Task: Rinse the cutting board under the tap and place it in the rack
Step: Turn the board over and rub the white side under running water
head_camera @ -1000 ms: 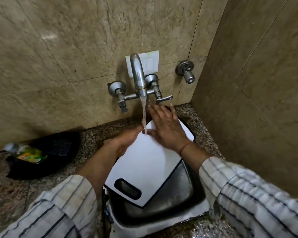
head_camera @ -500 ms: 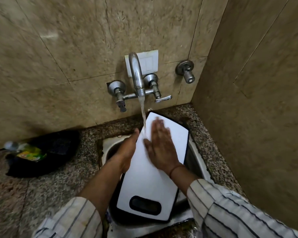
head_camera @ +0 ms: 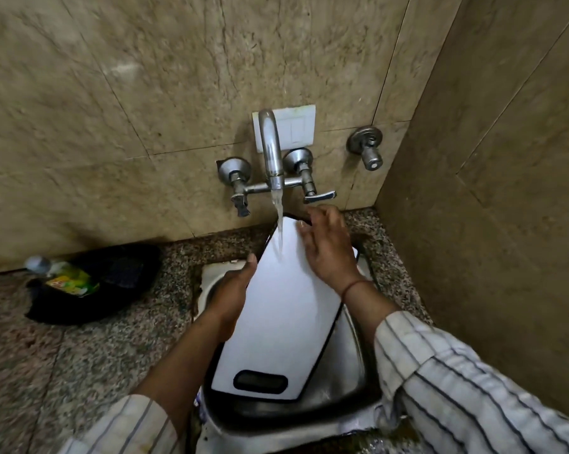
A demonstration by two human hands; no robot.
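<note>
A white cutting board [head_camera: 283, 316] with a black rim and a handle slot at its near end leans lengthwise in the steel sink [head_camera: 345, 365]. Water runs from the chrome tap [head_camera: 271, 152] onto the board's far end. My left hand [head_camera: 232, 290] grips the board's left edge, thumb on top. My right hand [head_camera: 325, 244] lies flat on the board's upper right part, fingers spread, fingertips near the far edge. No rack is in view.
A black cloth or bag [head_camera: 93, 283] with a green-labelled bottle [head_camera: 63, 276] lies on the speckled granite counter [head_camera: 80, 355] at left. Tiled walls close in behind and on the right. A second valve [head_camera: 366, 149] sticks out of the back wall.
The board has turned from diagonal to lengthwise and shifted slightly under the stream. My right hand slid up toward the board's far right edge. My left hand keeps its hold on the left edge.
</note>
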